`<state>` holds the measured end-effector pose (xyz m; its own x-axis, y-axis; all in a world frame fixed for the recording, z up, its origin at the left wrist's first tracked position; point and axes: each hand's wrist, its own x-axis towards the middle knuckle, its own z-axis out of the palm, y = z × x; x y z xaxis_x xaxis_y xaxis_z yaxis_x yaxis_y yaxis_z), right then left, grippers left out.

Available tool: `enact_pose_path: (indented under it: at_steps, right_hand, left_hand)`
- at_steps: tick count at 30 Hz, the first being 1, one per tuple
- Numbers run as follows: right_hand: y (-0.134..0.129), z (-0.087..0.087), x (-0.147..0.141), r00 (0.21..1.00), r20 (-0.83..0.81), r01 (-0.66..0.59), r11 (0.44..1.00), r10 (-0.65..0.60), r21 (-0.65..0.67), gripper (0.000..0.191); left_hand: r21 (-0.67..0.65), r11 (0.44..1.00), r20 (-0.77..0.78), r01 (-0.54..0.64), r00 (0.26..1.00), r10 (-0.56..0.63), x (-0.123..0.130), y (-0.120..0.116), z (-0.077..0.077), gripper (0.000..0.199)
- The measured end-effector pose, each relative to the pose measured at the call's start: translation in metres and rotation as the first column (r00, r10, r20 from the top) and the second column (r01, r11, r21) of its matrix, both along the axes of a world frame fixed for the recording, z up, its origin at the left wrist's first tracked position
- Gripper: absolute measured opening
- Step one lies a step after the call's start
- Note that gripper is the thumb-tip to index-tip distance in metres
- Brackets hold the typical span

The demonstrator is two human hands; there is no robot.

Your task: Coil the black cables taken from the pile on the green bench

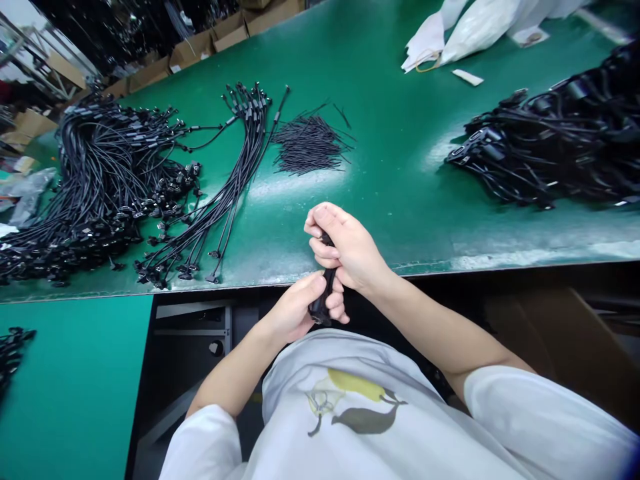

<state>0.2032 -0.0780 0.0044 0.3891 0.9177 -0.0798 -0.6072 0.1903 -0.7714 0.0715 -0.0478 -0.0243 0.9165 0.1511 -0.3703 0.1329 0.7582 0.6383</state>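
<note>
Close to my body, at the table's front edge, I hold a folded black cable [320, 310] upright between both hands. My left hand [301, 301] is closed around its lower end, thumb on top. Just above it, my right hand [347, 243] is closed round the upper part, with thumb and fingers pinched together; any small thing in that pinch is hidden. Beyond my hands lies a heap of short thin black ties [313, 145]. Left of it is a loose row of long black cables [237, 170] with connectors at both ends.
A big pile of black cables [100, 160] covers the left of the green table [380, 167]. Bundled black cables [555, 140] are heaped at the right. White bags [480, 33] and a small white scrap [469, 77] lie at the back. Cardboard boxes [193, 50] stand beyond the far edge.
</note>
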Motion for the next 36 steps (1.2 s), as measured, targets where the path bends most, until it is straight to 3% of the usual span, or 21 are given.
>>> enact_pose_path:
  at_steps: [5, 8, 10, 12, 13, 14, 15, 17, 18, 19, 20, 21, 22, 24, 27, 29, 31, 32, 34, 35, 36]
  right_hand:
    - [0.001, -0.004, 0.002, 0.999, 0.024, 0.024, 1.0, -0.024, 0.018, 0.031]
    - [0.002, -0.005, 0.008, 0.998, 0.049, -0.031, 0.999, 0.03, 0.013, 0.03]
    - [0.0, -0.004, 0.016, 0.987, 0.158, -0.017, 1.0, 0.016, 0.007, 0.029]
    - [-0.004, -0.003, 0.025, 0.894, 0.435, 0.098, 0.994, -0.108, 0.045, 0.026]
    - [-0.007, -0.002, 0.03, 0.763, 0.616, 0.171, 0.98, -0.196, 0.101, 0.022]
    - [-0.011, -0.002, 0.033, 0.564, 0.78, 0.206, 0.961, -0.271, 0.185, 0.018]
    - [-0.015, -0.002, 0.036, 0.32, 0.893, 0.184, 0.945, -0.316, 0.269, 0.015]
    - [-0.023, -0.006, 0.038, -0.154, 0.936, 0.014, 0.947, -0.316, 0.322, 0.019]
    - [-0.025, -0.009, 0.038, -0.333, 0.896, -0.069, 0.955, -0.293, 0.287, 0.022]
    - [-0.027, -0.014, 0.037, -0.464, 0.846, -0.12, 0.965, -0.261, 0.232, 0.023]
    - [-0.028, -0.019, 0.037, -0.552, 0.804, -0.136, 0.976, -0.219, 0.172, 0.024]
    - [-0.027, -0.025, 0.037, -0.603, 0.779, -0.133, 0.984, -0.175, 0.118, 0.024]
    - [-0.026, -0.03, 0.038, -0.626, 0.767, -0.133, 0.989, -0.14, 0.072, 0.024]
    - [-0.023, -0.038, 0.042, -0.637, 0.765, -0.151, 0.989, -0.098, 0.002, 0.022]
    - [-0.019, -0.041, 0.047, -0.644, 0.763, -0.17, 0.983, -0.055, -0.072, 0.019]
    - [-0.013, -0.038, 0.052, -0.614, 0.789, -0.18, 0.97, 0.018, -0.163, 0.021]
    - [-0.001, -0.03, 0.068, -0.494, 0.862, -0.28, 0.919, 0.11, -0.278, 0.024]
    - [0.008, -0.025, 0.081, -0.397, 0.902, -0.332, 0.89, 0.17, -0.314, 0.026]
    - [0.033, -0.017, 0.12, -0.175, 0.943, -0.306, 0.895, 0.283, -0.326, 0.029]
    - [0.049, -0.015, 0.144, -0.072, 0.947, -0.153, 0.935, 0.312, -0.319, 0.03]
    - [0.066, -0.014, 0.17, -0.026, 0.953, 0.088, 0.95, 0.303, -0.299, 0.029]
  left_hand:
    - [-0.131, 0.991, -0.078, -0.019, 0.997, 0.009, 0.007, 0.004, 0.002, 0.032]
    - [-0.101, 0.995, -0.082, 0.008, 0.997, -0.016, 0.01, 0.004, 0.002, 0.035]
    - [-0.031, 0.999, -0.047, 0.008, 0.999, -0.009, 0.011, 0.005, 0.001, 0.034]
    - [0.124, 0.991, -0.026, -0.043, 0.999, 0.046, 0.009, 0.011, 0.0, 0.037]
    - [0.263, 0.962, -0.03, -0.078, 0.996, 0.089, 0.008, 0.015, 0.0, 0.038]
    - [0.438, 0.893, -0.044, -0.101, 0.99, 0.133, 0.006, 0.02, -0.001, 0.039]
    - [0.626, 0.774, -0.06, -0.096, 0.983, 0.171, 0.005, 0.026, -0.001, 0.038]
    - [0.908, 0.419, -0.087, -0.005, 0.976, 0.2, 0.002, 0.036, -0.001, 0.033]
    - [0.97, 0.238, -0.099, 0.053, 0.977, 0.188, 0.001, 0.04, -0.001, 0.03]
    - [0.991, 0.087, -0.111, 0.098, 0.981, 0.16, 0.001, 0.043, -0.001, 0.028]
    - [0.992, -0.024, -0.124, 0.128, 0.985, 0.123, 0.001, 0.045, -0.002, 0.028]
    - [0.985, -0.091, -0.141, 0.149, 0.986, 0.087, 0.003, 0.046, -0.003, 0.028]
    - [0.979, -0.116, -0.162, 0.168, 0.985, 0.059, 0.004, 0.047, -0.004, 0.028]
    - [0.977, -0.062, -0.201, 0.202, 0.979, 0.028, 0.008, 0.048, -0.007, 0.03]
    - [0.963, 0.117, -0.247, 0.245, 0.969, 0.005, 0.012, 0.052, -0.009, 0.029]
    - [0.947, 0.192, -0.263, 0.257, 0.965, 0.008, 0.013, 0.058, -0.012, 0.03]
    - [0.933, 0.263, -0.262, 0.246, 0.965, 0.026, 0.013, 0.062, -0.016, 0.031]
    - [0.92, 0.316, -0.256, 0.231, 0.966, 0.04, 0.012, 0.064, -0.019, 0.032]
    - [0.881, 0.441, -0.224, 0.171, 0.972, 0.072, 0.011, 0.066, -0.025, 0.034]
    - [0.859, 0.496, -0.195, 0.124, 0.976, 0.095, 0.011, 0.067, -0.028, 0.035]
    - [0.841, 0.536, -0.163, 0.074, 0.979, 0.121, 0.01, 0.067, -0.031, 0.036]
